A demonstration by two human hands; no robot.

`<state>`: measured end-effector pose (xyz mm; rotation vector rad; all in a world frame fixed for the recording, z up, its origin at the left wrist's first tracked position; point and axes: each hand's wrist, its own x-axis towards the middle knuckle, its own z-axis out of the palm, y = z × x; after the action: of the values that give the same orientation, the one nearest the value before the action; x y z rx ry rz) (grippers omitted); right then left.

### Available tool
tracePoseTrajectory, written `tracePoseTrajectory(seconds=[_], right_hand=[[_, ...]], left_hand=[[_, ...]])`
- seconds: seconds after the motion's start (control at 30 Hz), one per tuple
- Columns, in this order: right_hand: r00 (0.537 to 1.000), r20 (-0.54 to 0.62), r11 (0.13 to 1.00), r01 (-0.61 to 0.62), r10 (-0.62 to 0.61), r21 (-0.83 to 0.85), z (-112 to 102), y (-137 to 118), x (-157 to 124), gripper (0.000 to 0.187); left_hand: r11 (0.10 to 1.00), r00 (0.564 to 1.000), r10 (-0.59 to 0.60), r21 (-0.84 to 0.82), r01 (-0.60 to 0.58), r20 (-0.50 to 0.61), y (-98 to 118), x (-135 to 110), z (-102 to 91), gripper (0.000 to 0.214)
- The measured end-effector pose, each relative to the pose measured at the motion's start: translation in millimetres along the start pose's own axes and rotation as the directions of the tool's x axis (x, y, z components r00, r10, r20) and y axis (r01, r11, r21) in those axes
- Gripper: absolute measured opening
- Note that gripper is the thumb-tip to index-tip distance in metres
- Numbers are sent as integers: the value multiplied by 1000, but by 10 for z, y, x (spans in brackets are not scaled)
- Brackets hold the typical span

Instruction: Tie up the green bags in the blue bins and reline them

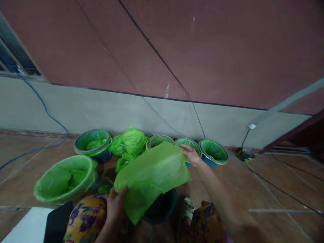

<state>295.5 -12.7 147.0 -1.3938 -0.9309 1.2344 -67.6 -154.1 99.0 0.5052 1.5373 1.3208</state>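
Observation:
A flat green plastic bag (154, 172) is spread between my two hands. My left hand (115, 204) pinches its lower left corner, the thumb lying over the plastic. At the upper right end, my right hand (191, 155) grips the bag's edge with some fingers stretched out. Below the bag stands a dark bin (170, 206) between my feet, its opening partly covered by the plastic. A heap of crumpled green bags (133, 141) lies just beyond, against the wall.
Bins lined with green bags stand along the wall: one at left (88, 138), others at right (214, 150). A large green-lined tub (63, 179) sits near my left knee. A blue cable (43, 103) and a black cable (278, 190) cross the tiled floor.

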Motion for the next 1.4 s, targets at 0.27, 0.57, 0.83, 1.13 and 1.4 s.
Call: tracePoseTrajectory(seconds=[0.27, 0.57, 0.83, 1.13, 1.4], right_hand=[[999, -2, 969, 36, -37, 246, -436, -241, -533, 40], [992, 31, 949, 105, -119, 298, -567, -517, -1107, 40], [972, 157, 974, 195, -176, -117, -670, -622, -1324, 63], [881, 86, 387, 290, -465, -875, -715, -482, -1320, 19], [874, -71, 818, 418, -481, -396, -755, -316, -1428, 19]], left_hand=[[953, 956, 246, -222, -208, 159, 856, 51, -18, 85], [943, 887, 332, -87, -321, 322, 1365, -52, -60, 51], [589, 687, 462, 385, -711, 561, 1570, -21, -67, 66], [92, 408, 739, 519, -850, 537, 1525, 157, -44, 22], [750, 724, 559, 126, -649, 404, 1555, 7, -109, 41]])
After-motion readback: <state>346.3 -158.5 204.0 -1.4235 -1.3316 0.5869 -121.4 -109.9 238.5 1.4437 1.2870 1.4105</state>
